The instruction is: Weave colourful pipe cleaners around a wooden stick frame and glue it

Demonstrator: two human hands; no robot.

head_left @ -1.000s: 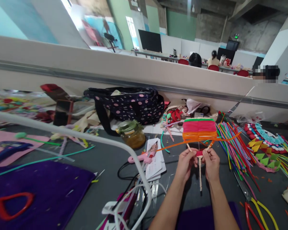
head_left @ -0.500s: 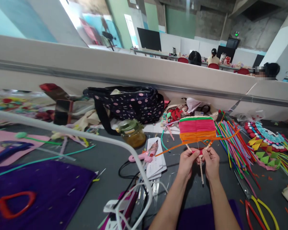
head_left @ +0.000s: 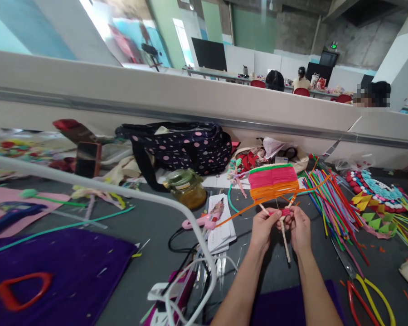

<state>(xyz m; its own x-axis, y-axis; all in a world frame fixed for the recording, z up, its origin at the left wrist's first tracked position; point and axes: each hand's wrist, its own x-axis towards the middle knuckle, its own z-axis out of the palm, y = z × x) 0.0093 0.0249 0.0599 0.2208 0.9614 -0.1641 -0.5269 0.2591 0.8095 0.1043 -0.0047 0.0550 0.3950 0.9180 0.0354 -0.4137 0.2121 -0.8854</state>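
Observation:
A woven piece (head_left: 274,181) with green, pink and orange bands stands above my hands, joined to a pale wrapped stick frame (head_left: 285,240). My left hand (head_left: 265,226) pinches the frame's pink-wrapped joint from the left. On the other side of that joint, my right hand (head_left: 299,226) has its fingers closed on the frame. Loose orange strands run out left and right from the woven piece. What lies between my fingertips is partly hidden.
Right of my hands are colourful pipe cleaners (head_left: 333,203) and scissors (head_left: 352,274). A glass jar (head_left: 187,190), a pink glue gun (head_left: 200,222), papers (head_left: 224,240) and a dotted bag (head_left: 190,147) are to the left. A white tube (head_left: 156,197) arcs across the foreground.
The woven piece has shifted slightly left and tilted. My right hand's fingers have curled more, while my left hand has moved a little left.

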